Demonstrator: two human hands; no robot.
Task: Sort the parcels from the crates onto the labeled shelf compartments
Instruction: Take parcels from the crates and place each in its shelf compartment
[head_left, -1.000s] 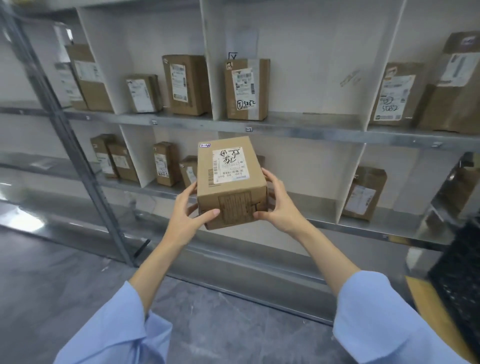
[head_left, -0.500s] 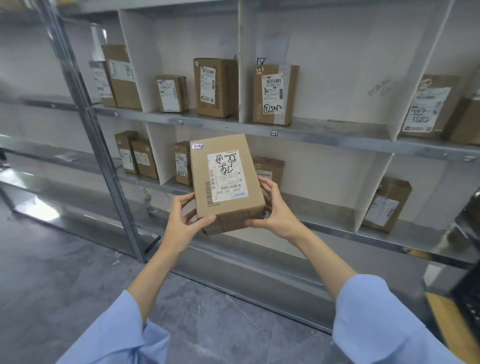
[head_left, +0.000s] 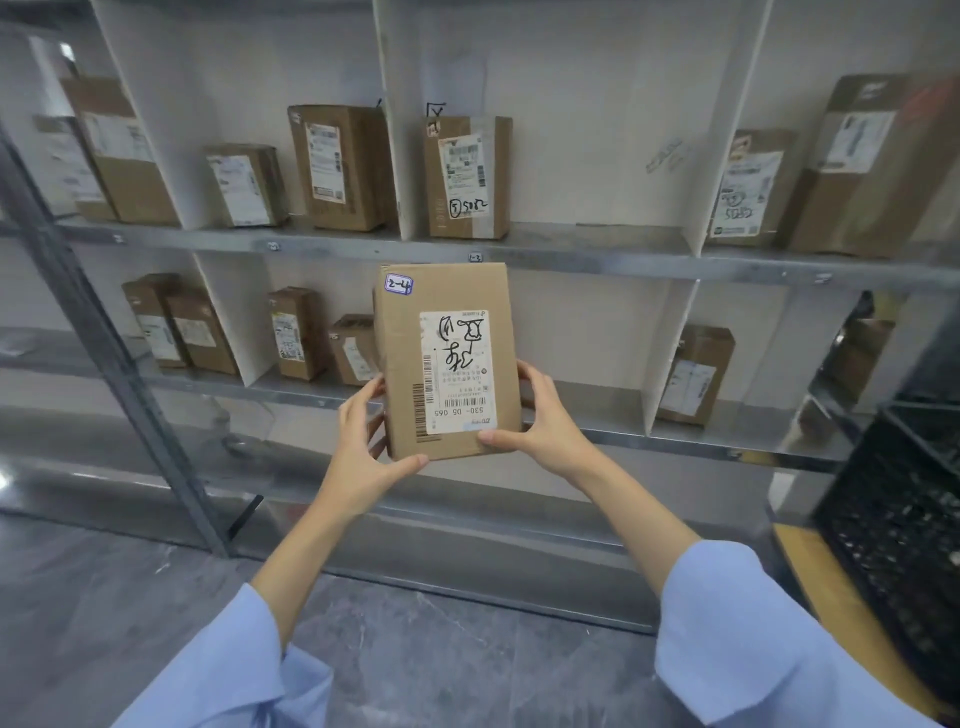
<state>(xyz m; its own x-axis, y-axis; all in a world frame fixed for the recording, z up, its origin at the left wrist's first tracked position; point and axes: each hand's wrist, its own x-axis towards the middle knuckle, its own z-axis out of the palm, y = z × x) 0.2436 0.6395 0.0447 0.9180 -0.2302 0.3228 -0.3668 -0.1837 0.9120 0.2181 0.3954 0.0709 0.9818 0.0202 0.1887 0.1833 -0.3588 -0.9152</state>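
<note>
Brown cardboard parcel (head_left: 447, 364) — upright, white label facing camera, "2-4" sticker at top-left corner — held before lower shelf (head_left: 597, 410) compartments.

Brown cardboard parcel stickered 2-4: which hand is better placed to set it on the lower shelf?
Probably the right hand: it grips the brown cardboard parcel nearest the bare grey metal shelf; the left hand is by a small brown box.

Parcel (head_left: 447, 364): hides the right side of a small box (head_left: 353, 348) and, behind it, most fingertips of the left hand (head_left: 363, 457) and right hand (head_left: 545, 426). Crate (head_left: 893, 519): cut off by the right edge, contents too dark to tell; sleeves (head_left: 223, 670) cut off by the bottom edge. Far-left box (head_left: 67, 161): blurred, label unreadable; shelf-edge tags (head_left: 272, 246) too small to read.
</note>
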